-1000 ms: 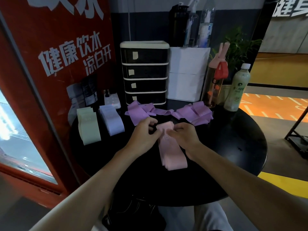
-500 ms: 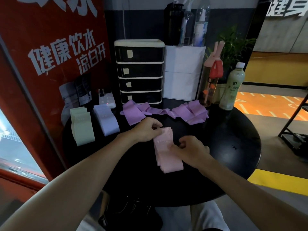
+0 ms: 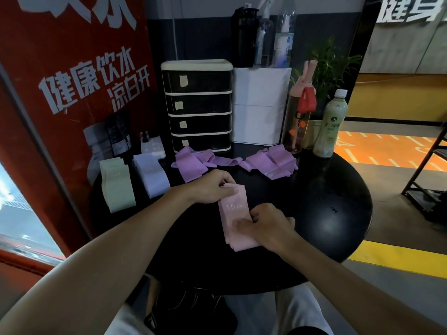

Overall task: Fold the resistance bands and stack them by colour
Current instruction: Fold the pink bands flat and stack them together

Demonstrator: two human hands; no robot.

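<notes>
Fingers of both hands are curled onto the folded pink band stack [image 3: 234, 215], which lies near the middle of the round black table [image 3: 333, 189]. The left hand [image 3: 212, 187] pinches the stack's far end, thumb on top. The right hand [image 3: 268, 226] grips its near part from the right edge, with the thumb lying across the top layer. White print reading "15" shows on the pink surface between the two hands.

Three folded stacks lie on the table in all. Besides the pink one, there is a green stack [image 3: 117, 187] at the far left and a pale lilac stack [image 3: 151, 175] just right of it. Beyond the hands lie two loose purple heaps [image 3: 193, 162], one left and one right; how many bands each holds cannot be told.

At the far edge stands a drawer unit [image 3: 198, 105] with four dark drawers, each with a pale label, their contents hidden. Just right of it is a white box [image 3: 260, 105]. Three bottles rise above its top edge: a black bottle [image 3: 244, 37], a spray bottle [image 3: 263, 37] and a clear bottle [image 3: 284, 37]. Whether they stand in it or behind it is unclear.

Two more bottles stand on the table's far right, a pink-capped bottle [image 3: 301, 112] and a green drink bottle [image 3: 330, 126]. A white power strip [image 3: 152, 146] lies left of the drawers. A red panel [image 3: 72, 81] with white characters fills the left side, and a yellow floor stripe [image 3: 396, 259] runs at the right.
</notes>
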